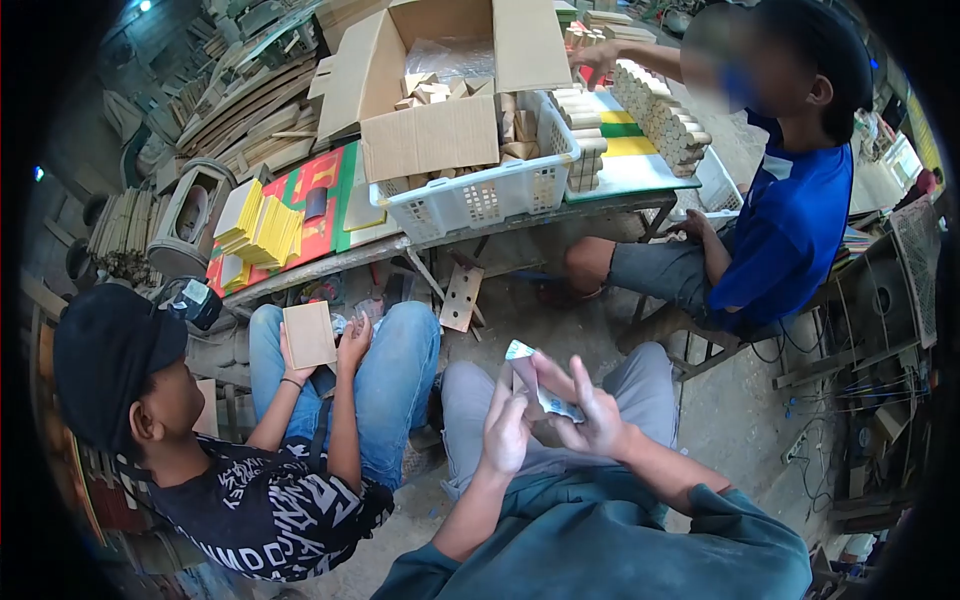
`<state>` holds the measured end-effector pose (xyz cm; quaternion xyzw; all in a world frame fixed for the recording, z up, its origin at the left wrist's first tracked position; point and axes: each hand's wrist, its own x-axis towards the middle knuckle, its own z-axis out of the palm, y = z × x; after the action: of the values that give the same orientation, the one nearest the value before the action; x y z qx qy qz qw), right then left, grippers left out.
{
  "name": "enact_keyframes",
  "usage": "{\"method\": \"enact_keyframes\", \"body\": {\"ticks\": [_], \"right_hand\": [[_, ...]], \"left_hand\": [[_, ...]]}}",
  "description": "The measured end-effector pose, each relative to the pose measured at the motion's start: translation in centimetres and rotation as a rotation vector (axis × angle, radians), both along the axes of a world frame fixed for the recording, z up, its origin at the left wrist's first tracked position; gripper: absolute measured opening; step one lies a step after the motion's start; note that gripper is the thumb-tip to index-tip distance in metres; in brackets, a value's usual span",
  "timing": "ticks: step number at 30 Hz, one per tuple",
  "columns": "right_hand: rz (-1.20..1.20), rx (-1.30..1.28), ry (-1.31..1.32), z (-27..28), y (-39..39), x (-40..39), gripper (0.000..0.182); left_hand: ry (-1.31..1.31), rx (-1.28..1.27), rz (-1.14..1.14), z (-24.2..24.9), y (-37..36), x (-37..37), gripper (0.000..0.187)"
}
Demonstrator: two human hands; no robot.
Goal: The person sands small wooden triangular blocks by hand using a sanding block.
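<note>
Over my lap, my left hand [506,432] grips a small angular piece [524,372] with a brownish side and a pale blue-green printed end. My right hand [598,412] is against its other side, fingers stretched upward and thumb pressed in below. A bluish patterned part of it shows between the two palms. I cannot tell whether this is one folded piece or a block with a sheet around it.
A co-worker at left holds a flat wooden board [310,335]. Another, at right, reaches toward stacked wooden pieces [660,118]. On the bench ahead are a white plastic crate [480,205], a cardboard box [430,140] and yellow-edged boards [262,225]. A drilled wooden plank [461,297] is below.
</note>
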<state>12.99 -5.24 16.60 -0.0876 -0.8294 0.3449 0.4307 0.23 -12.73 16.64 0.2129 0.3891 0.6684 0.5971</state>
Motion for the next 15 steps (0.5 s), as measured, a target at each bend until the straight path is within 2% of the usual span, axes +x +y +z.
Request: {"method": "enact_keyframes", "body": {"ticks": [2,3,4,6,9,12,14,15], "right_hand": [[-0.003,-0.367,0.102,0.7,0.5,-0.4,0.087],[-0.024,-0.370,-0.005,2.1,1.0,-0.3,0.074],[0.038,-0.291,0.051,1.6,1.4,-0.5,0.058],[0.104,-0.096,0.053,1.4,3.2,-1.0,0.053],[-0.033,0.003,0.038,2.1,4.9,-1.4,0.053],[0.013,0.038,0.060,3.9,3.2,-1.2,0.053],[-0.081,0.122,0.078,3.9,4.1,-1.6,0.051],[-0.154,0.157,0.017,3.5,5.0,-1.7,0.048]], "left_hand": [[-0.082,0.111,-0.027,0.4,0.1,0.0,0.049],[-0.040,0.121,-0.035,1.3,0.2,0.0,0.051],[-0.046,0.113,-0.039,1.3,0.5,-0.3,0.051],[-0.016,0.185,-0.076,0.8,0.9,-1.0,0.048],[0.076,0.145,-0.034,1.4,1.7,-2.0,0.045],[0.101,0.151,0.044,1.4,1.9,-2.6,0.047],[-0.005,0.262,-0.042,1.8,1.4,-2.8,0.046],[-0.017,0.211,-0.093,1.8,1.2,-3.0,0.047]]}}
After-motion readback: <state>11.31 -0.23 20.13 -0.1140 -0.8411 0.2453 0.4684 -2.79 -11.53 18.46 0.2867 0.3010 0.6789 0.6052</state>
